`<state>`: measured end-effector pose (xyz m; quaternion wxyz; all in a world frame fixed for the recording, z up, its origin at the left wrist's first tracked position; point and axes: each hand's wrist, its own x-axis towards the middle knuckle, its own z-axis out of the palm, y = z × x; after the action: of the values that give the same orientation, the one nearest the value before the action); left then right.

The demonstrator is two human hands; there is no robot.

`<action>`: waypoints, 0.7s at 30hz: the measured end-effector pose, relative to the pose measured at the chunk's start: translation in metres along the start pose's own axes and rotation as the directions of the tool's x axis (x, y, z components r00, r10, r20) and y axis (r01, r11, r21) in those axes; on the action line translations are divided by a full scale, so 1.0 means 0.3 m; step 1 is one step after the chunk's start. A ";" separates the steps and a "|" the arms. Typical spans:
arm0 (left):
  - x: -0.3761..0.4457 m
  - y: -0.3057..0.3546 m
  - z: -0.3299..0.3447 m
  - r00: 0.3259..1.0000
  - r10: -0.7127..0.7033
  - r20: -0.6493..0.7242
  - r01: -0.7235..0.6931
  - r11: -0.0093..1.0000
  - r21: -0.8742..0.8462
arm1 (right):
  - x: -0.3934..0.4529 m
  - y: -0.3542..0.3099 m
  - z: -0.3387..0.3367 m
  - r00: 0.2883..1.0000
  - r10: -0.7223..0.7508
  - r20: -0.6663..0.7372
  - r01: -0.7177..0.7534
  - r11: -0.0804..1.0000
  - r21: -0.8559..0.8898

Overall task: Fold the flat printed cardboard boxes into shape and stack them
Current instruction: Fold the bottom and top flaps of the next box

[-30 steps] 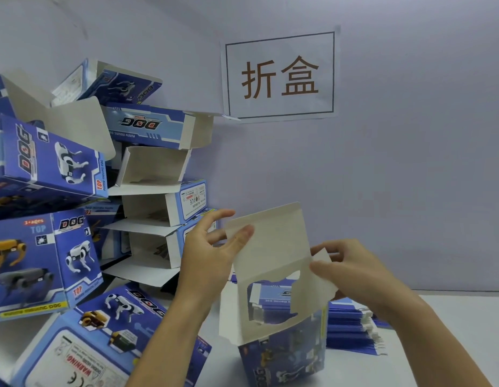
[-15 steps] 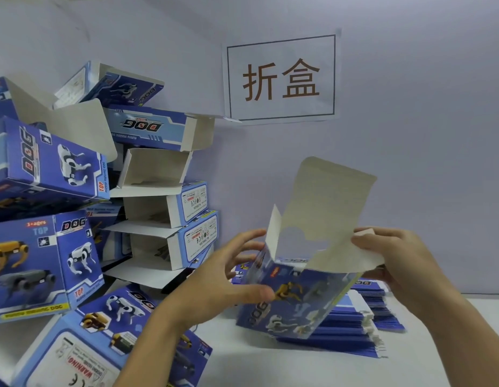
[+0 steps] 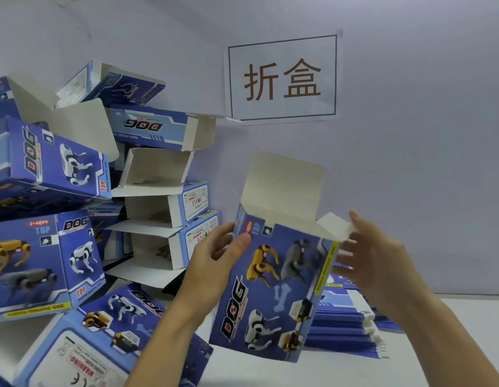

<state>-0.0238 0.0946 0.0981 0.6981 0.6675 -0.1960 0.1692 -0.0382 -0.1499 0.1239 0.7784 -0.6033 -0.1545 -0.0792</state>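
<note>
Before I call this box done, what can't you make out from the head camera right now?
- Held box: bottom closure faces away, hidden by its front panel.
- Left hand: fingers hidden behind the box.
- Right hand: motion-blurred; contact with the side flap unclear.
- Flat box stack: partly hidden by the box and right arm.
</note>
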 end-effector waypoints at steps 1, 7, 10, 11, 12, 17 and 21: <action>0.002 0.000 0.006 1.000 -0.012 -0.007 0.012 0.999 -0.043 | 0.004 0.013 0.000 0.998 0.001 0.058 -0.001 1.000 0.006; 0.003 -0.015 0.073 0.992 -0.116 -0.041 0.104 0.971 -0.213 | 0.001 0.116 0.074 0.979 -0.095 0.180 0.129 0.974 -0.188; -0.005 -0.025 0.114 0.985 -0.106 -0.136 0.074 0.973 -0.218 | -0.005 0.164 0.117 0.971 -0.238 0.018 0.235 0.940 -0.248; -0.007 -0.026 0.119 0.980 -0.111 -0.167 0.073 0.973 -0.221 | -0.004 0.173 0.127 0.966 -0.257 -0.017 0.245 0.940 -0.239; -0.008 -0.027 0.122 0.975 -0.119 -0.188 0.076 0.972 -0.221 | -0.003 0.178 0.134 0.964 -0.262 -0.035 0.247 0.940 -0.234; -0.006 -0.032 0.122 0.972 -0.087 -0.218 0.055 0.988 -0.147 | 0.004 0.180 0.135 0.953 -0.292 -0.083 0.262 0.929 -0.261; -0.002 -0.045 0.120 0.996 -0.057 -0.072 0.050 0.993 -0.104 | 0.012 0.179 0.110 0.943 -0.315 -0.111 0.282 0.929 -0.241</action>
<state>-0.0194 0.0581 0.0873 0.7425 0.6292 -0.1600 0.1652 -0.0230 -0.1041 0.0834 0.6942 -0.6483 -0.1766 -0.2581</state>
